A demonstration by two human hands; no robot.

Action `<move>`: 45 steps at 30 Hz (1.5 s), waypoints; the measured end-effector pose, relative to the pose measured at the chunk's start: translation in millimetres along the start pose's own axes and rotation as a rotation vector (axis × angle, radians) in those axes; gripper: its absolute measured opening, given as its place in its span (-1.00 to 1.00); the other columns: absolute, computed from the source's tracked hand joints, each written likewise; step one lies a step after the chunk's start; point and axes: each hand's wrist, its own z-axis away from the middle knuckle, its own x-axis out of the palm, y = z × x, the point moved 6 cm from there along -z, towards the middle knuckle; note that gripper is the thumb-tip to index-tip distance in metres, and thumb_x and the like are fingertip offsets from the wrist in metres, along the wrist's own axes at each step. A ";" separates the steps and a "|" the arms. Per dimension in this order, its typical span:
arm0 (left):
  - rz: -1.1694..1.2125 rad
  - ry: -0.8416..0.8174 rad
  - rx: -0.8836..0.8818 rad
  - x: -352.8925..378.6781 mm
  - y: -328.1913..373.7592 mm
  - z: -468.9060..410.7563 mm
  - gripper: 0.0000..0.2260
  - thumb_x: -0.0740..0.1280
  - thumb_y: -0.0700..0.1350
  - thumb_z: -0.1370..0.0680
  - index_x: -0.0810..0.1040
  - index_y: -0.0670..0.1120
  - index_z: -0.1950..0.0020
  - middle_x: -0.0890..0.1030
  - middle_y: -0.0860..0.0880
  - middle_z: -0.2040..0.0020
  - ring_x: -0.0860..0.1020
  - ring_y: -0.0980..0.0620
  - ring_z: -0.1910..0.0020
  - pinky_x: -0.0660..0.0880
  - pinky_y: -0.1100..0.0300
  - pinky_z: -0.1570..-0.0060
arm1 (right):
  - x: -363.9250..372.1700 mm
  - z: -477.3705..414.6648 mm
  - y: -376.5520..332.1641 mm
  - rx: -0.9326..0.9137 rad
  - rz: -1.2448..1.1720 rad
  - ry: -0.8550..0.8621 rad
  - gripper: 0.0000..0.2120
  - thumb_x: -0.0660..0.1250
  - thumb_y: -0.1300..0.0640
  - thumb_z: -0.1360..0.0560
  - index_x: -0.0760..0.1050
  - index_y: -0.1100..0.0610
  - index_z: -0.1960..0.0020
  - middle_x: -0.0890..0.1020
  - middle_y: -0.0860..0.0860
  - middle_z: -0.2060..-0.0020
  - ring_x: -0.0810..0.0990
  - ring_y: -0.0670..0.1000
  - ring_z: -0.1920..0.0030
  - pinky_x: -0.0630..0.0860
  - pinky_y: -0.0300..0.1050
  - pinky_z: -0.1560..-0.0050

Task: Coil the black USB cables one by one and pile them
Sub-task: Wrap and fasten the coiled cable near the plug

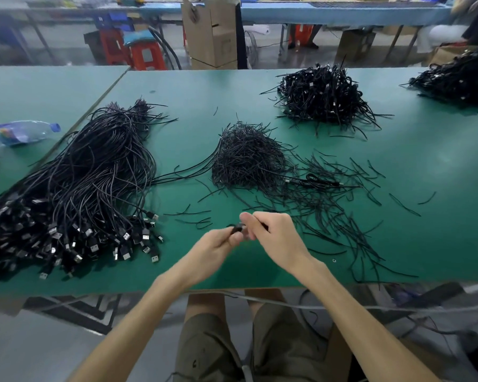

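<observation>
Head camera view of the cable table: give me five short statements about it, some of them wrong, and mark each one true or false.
1. The left hand and the right hand both pinch one black cable. True.
2. The plastic bottle stands upright. False: it lies on its side at the left of the table.
3. The big bundle of loose cables lies left of the hands, with its plugs toward the near edge. True.
4. The table has a red top. False: it is green.
5. A pile of short black ties lies beyond the hands, mid-table. True.
</observation>
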 end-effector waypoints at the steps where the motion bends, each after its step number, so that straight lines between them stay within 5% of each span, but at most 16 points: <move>1: 0.075 0.068 -0.009 -1.8 -2.0 -1.7 -0.65 0.17 0.04 -0.68 0.61 -0.16 -0.25 0.66 -0.02 -0.16 0.60 0.02 -0.16 0.49 -0.08 -0.30 | 2.2 2.1 -4.6 0.000 -0.041 0.015 -0.50 0.21 -0.13 -0.67 0.40 0.06 0.39 0.40 -0.10 0.54 0.32 -0.10 0.51 0.24 -0.29 0.40; 4: 0.692 0.167 -0.068 -0.7 -2.8 -9.0 -0.57 0.11 0.02 -0.68 0.47 -0.21 -0.42 0.59 -0.09 -0.36 0.52 -0.06 -0.39 0.42 0.02 -0.42 | 9.6 9.8 -15.1 -0.043 -0.090 0.002 -0.52 0.18 -0.07 -0.70 0.38 0.09 0.36 0.39 -0.12 0.54 0.32 -0.09 0.52 0.22 -0.33 0.40; 6: 1.130 0.196 -0.081 -7.1 0.0 -11.9 -0.55 0.05 0.05 -0.70 0.44 -0.21 -0.43 0.59 -0.09 -0.36 0.55 -0.03 -0.36 0.44 0.05 -0.40 | 19.6 14.9 -16.4 -0.082 -0.044 -0.056 -0.53 0.18 -0.07 -0.69 0.38 0.11 0.34 0.40 -0.12 0.52 0.35 -0.08 0.49 0.25 -0.30 0.36; 8: 1.450 0.148 -0.096 -16.8 6.9 -9.0 -0.60 0.06 0.05 -0.73 0.55 -0.18 -0.28 0.66 0.00 -0.09 0.63 0.09 -0.01 0.57 0.17 -0.12 | 27.8 17.2 -9.9 -0.083 0.029 -0.134 -0.51 0.15 -0.13 -0.68 0.38 0.16 0.31 0.43 -0.09 0.46 0.38 -0.06 0.44 0.36 -0.14 0.30; 9: 1.506 0.101 -0.095 -21.8 13.4 -7.0 -0.64 0.08 0.05 -0.73 0.59 -0.14 -0.13 0.59 0.06 0.12 0.51 0.13 0.23 0.55 0.24 0.10 | 28.2 16.2 -3.9 -0.072 0.088 -0.167 -0.49 0.13 -0.17 -0.66 0.38 0.17 0.29 0.45 -0.03 0.42 0.41 -0.02 0.39 0.40 -0.06 0.26; 11: 1.314 0.058 -0.074 -31.2 20.8 -2.6 -0.65 0.11 0.05 -0.72 0.53 -0.07 0.13 0.30 0.07 0.33 0.22 0.11 0.40 0.29 0.27 0.32 | 20.5 9.1 10.6 -0.060 0.248 -0.192 -0.50 0.12 -0.21 -0.63 0.35 0.16 0.28 0.45 -0.04 0.37 0.43 0.03 0.29 0.37 -0.04 0.17; 13: 0.752 0.051 -0.032 -32.6 24.6 1.9 -0.64 0.15 0.02 -0.69 0.50 -0.05 0.25 0.27 0.07 0.39 0.19 0.11 0.42 0.15 0.24 0.36 | 6.9 -1.4 19.9 -0.089 0.389 -0.157 -0.55 0.20 -0.20 -0.60 0.40 0.12 0.27 0.44 -0.07 0.34 0.43 0.04 0.23 0.31 -0.08 0.10; 15: 0.257 -0.018 -0.029 -19.7 20.1 1.4 -0.66 0.17 -0.06 -0.69 0.55 -0.08 0.23 0.41 0.14 0.44 0.32 0.17 0.46 0.25 0.33 0.38 | -3.9 -13.0 22.2 -0.118 0.507 -0.104 -0.58 0.28 -0.20 -0.56 0.50 0.14 0.23 0.44 -0.08 0.29 0.46 0.05 0.16 0.28 -0.10 0.04; 19: -0.105 0.009 0.003 0.5 11.6 -4.8 -0.75 0.18 -0.14 -0.71 0.62 -0.07 0.03 0.66 0.09 0.23 0.58 0.18 0.25 0.52 0.15 0.08 | -5.8 -22.5 3.1 -0.166 0.456 0.020 -0.64 0.31 -0.12 -0.60 0.58 0.12 0.20 0.42 -0.13 0.30 0.42 -0.02 0.17 0.25 -0.10 0.03; 22: 0.068 0.171 0.000 0.4 9.5 -10.5 -0.76 0.19 -0.05 -0.68 0.64 -0.07 -0.13 0.67 0.10 0.04 0.56 0.21 0.06 0.48 0.17 -0.05 | 1.2 -17.9 -13.4 -0.152 0.262 0.061 -0.66 0.21 0.02 -0.69 0.44 0.08 0.24 0.41 -0.11 0.32 0.34 -0.07 0.25 0.37 0.03 0.05; 25: 0.444 0.288 -0.049 3.0 6.9 -11.6 -0.59 0.19 0.09 -0.63 0.61 -0.20 -0.21 0.67 0.07 -0.14 0.57 0.16 -0.16 0.46 0.33 -0.15 | 2.0 -10.3 -20.3 -0.104 0.065 0.094 -0.63 0.15 0.08 -0.72 0.45 0.18 0.23 0.53 0.00 0.27 0.49 0.04 0.21 0.44 0.08 0.03; 29: 1.047 0.219 -0.057 8.5 14.4 -19.3 -0.55 0.05 0.03 -0.72 0.41 -0.24 -0.46 0.55 -0.11 -0.40 0.49 -0.02 -0.41 0.42 0.08 -0.39 | 10.8 0.4 -30.9 -0.164 0.149 0.090 -0.69 0.18 0.14 -0.70 0.49 0.17 0.19 0.57 -0.01 0.23 0.49 0.01 0.17 0.41 -0.01 0.03; 33: 1.250 0.297 -0.119 0.4 12.7 -20.7 -0.65 0.03 0.03 -0.73 0.51 -0.16 -0.18 0.69 -0.03 0.02 0.63 -0.03 -0.15 0.42 0.02 -0.25 | 20.0 8.1 -25.5 -0.178 0.259 0.046 -0.71 0.20 0.11 -0.69 0.53 0.19 0.15 0.59 0.03 0.19 0.51 0.05 0.13 0.42 0.02 0.03; 37: 1.447 0.315 -0.113 -10.9 9.1 -17.3 -0.71 0.08 0.02 -0.73 0.44 -0.06 0.08 0.35 0.08 0.32 0.38 0.09 0.38 0.42 0.22 0.14 | 18.5 11.0 -9.4 -0.070 0.302 -0.027 -0.66 0.23 0.03 -0.68 0.52 0.19 0.18 0.54 0.01 0.23 0.42 -0.01 0.19 0.42 0.04 -0.02; 41: 1.372 0.278 -0.072 -10.6 9.1 -14.7 -0.66 0.08 0.03 -0.74 0.45 -0.05 0.15 0.26 0.08 0.36 0.26 0.11 0.43 0.36 0.25 0.25 | 18.8 9.6 -7.4 0.022 0.211 -0.084 -0.75 0.30 -0.06 -0.63 0.53 0.12 -0.12 0.53 -0.11 0.14 0.43 -0.13 0.17 0.40 -0.13 0.02; 45: 1.295 0.237 -0.075 -2.3 10.5 -12.9 -0.67 0.08 -0.03 -0.74 0.46 -0.04 0.15 0.33 0.08 0.35 0.36 0.11 0.38 0.45 0.23 0.13 | 29.2 6.9 -19.5 0.049 -0.057 -0.156 -0.47 0.43 -0.04 -0.55 0.36 0.00 -0.46 0.55 -0.15 -0.16 0.50 -0.29 0.01 0.43 -0.33 -0.10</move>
